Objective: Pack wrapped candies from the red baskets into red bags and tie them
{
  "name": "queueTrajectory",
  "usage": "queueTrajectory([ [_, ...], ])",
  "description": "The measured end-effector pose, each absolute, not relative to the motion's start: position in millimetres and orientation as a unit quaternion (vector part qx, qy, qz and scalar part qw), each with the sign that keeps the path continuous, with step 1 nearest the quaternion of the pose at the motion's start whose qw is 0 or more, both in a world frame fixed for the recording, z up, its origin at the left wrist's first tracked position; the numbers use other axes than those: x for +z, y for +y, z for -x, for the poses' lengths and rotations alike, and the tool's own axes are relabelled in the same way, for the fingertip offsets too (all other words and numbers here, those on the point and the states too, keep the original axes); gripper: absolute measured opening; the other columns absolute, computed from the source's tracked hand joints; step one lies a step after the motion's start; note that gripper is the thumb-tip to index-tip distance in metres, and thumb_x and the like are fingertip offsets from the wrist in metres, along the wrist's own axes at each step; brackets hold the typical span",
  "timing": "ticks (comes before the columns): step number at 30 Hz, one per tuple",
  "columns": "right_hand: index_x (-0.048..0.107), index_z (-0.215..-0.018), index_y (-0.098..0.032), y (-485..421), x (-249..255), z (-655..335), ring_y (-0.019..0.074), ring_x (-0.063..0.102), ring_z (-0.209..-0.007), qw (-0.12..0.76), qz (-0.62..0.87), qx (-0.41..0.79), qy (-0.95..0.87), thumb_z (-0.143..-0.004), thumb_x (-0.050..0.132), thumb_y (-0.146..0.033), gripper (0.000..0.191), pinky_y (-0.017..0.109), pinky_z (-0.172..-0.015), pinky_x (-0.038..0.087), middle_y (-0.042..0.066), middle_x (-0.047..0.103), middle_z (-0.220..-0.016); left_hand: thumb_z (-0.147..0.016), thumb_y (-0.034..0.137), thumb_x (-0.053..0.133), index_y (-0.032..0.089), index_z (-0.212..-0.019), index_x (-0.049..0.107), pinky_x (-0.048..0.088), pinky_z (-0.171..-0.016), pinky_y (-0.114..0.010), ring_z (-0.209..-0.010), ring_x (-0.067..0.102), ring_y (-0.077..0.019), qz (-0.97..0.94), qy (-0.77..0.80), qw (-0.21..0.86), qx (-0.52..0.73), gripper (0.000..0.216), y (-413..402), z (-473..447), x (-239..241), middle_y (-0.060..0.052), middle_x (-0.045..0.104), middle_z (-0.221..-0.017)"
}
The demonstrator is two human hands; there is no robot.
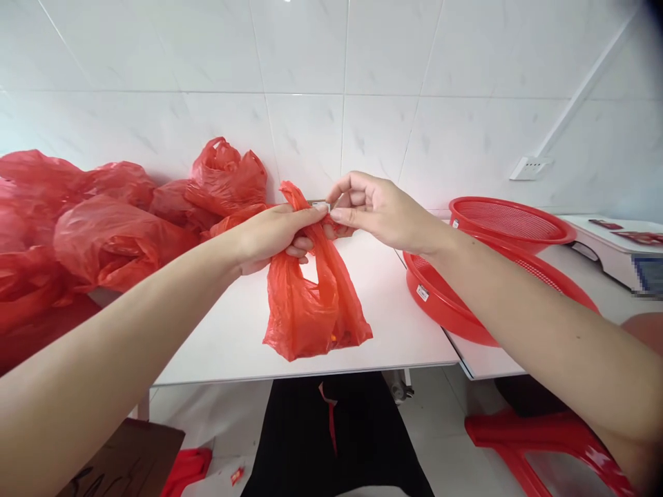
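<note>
A red plastic bag (311,310) hangs over the white table (228,338), its bottom resting on the tabletop with something small and orange inside. My left hand (274,238) is closed round the bag's gathered handles near the top. My right hand (373,207) pinches the handle ends just right of the left hand, thumb and fingers pressed together. A small pale object shows between the two hands, too small to make out.
A heap of filled red plastic bags (108,228) covers the table's left side against the tiled wall. Two stacked red mesh baskets (481,276) sit at the right. A white scale (621,255) stands far right. A red stool (543,442) and a cardboard box (129,462) are on the floor.
</note>
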State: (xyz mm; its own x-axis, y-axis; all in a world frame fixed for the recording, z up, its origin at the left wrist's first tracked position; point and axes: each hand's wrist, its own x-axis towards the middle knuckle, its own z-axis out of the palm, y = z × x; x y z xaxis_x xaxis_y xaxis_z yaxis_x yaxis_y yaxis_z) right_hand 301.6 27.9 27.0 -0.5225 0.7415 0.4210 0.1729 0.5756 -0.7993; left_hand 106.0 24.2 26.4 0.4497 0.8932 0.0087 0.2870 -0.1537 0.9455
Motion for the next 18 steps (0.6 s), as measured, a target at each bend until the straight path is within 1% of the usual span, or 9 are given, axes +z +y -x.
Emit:
queueTrajectory([
  [2,0.058,-0.090,-0.024,20.5,27.3,-304.0,0.0159,0.064,-0.075,0.413,0.291,0.354,-0.787,-0.083,0.070,-0.028,0.014,0.034,-0.072,0.054,0.000,0.064,-0.077,-0.088,0.049,0.057,0.021,-0.072,0.066,0.051,-0.055,-0.031,-0.044,0.043,-0.0096,-0.692,0.412,0.489,0.336,0.034,26.1,-104.9,24.3,0.001,0.045,-0.054],
  [4,0.058,-0.090,-0.024,10.8,30.3,-305.6,0.0153,0.063,-0.073,0.417,0.296,0.347,-0.786,-0.083,0.069,-0.027,0.014,0.032,-0.070,0.053,-0.001,0.063,-0.075,-0.087,0.045,0.058,0.020,-0.077,0.069,0.055,-0.062,-0.034,-0.053,0.054,-0.0123,-0.706,0.399,0.472,0.346,0.030,26.7,-102.6,25.0,-0.003,0.060,-0.065],
  [6,0.059,-0.091,-0.024,3.9,32.6,-306.2,0.0151,0.063,-0.073,0.411,0.300,0.340,-0.791,-0.084,0.067,-0.026,0.011,0.032,-0.069,0.052,-0.001,0.063,-0.075,-0.085,0.042,0.061,0.019,-0.079,0.072,0.056,-0.067,-0.036,-0.063,0.062,-0.0168,-0.737,0.389,0.448,0.323,0.026,25.4,-100.0,27.9,-0.006,0.067,-0.074],
  [9,0.061,-0.091,-0.024,6.7,28.8,-303.0,0.0153,0.064,-0.080,0.448,0.306,0.317,-0.778,-0.088,0.060,-0.026,0.004,0.032,-0.073,0.052,0.001,0.066,-0.084,-0.080,0.034,0.066,0.021,-0.080,0.075,0.056,-0.072,-0.038,-0.074,0.067,-0.0214,-0.783,0.394,0.386,0.287,0.016,20.9,-99.3,32.6,-0.005,0.069,-0.074],
  [11,0.061,-0.097,-0.024,16.3,20.2,-298.6,0.0149,0.064,-0.086,0.471,0.309,0.321,-0.762,-0.091,0.053,-0.025,0.010,0.032,-0.079,0.052,0.001,0.068,-0.093,-0.077,0.030,0.067,0.024,-0.084,0.075,0.056,-0.073,-0.038,-0.077,0.068,-0.0218,-0.811,0.395,0.333,0.275,0.012,17.6,-101.9,33.4,-0.003,0.070,-0.078],
  [13,0.061,-0.104,-0.024,26.9,8.9,-293.9,0.0148,0.064,-0.092,0.453,0.313,0.348,-0.759,-0.094,0.047,-0.024,0.017,0.033,-0.086,0.051,0.001,0.068,-0.100,-0.076,0.025,0.064,0.025,-0.082,0.073,0.055,-0.072,-0.036,-0.078,0.068,-0.0212,-0.829,0.400,0.287,0.268,0.011,15.8,-105.3,31.2,-0.001,0.071,-0.083],
  [15,0.062,-0.109,-0.024,34.2,-2.1,-290.8,0.0158,0.064,-0.096,0.423,0.324,0.379,-0.756,-0.096,0.044,-0.025,0.022,0.035,-0.089,0.050,0.001,0.068,-0.104,-0.074,0.018,0.059,0.023,-0.075,0.068,0.053,-0.066,-0.033,-0.076,0.067,-0.0202,-0.832,0.418,0.228,0.284,0.010,16.1,-107.8,26.2,-0.001,0.070,-0.081],
  [18,0.061,-0.115,-0.027,36.9,-12.7,-290.2,0.0177,0.062,-0.105,0.391,0.328,0.418,-0.752,-0.095,0.049,-0.029,0.024,0.036,-0.093,0.050,0.001,0.066,-0.116,-0.069,0.009,0.052,0.022,-0.075,0.061,0.047,-0.058,-0.030,-0.069,0.062,-0.0186,-0.823,0.445,0.104,0.337,0.017,18.8,-108.7,16.9,0.000,0.068,-0.076],
])
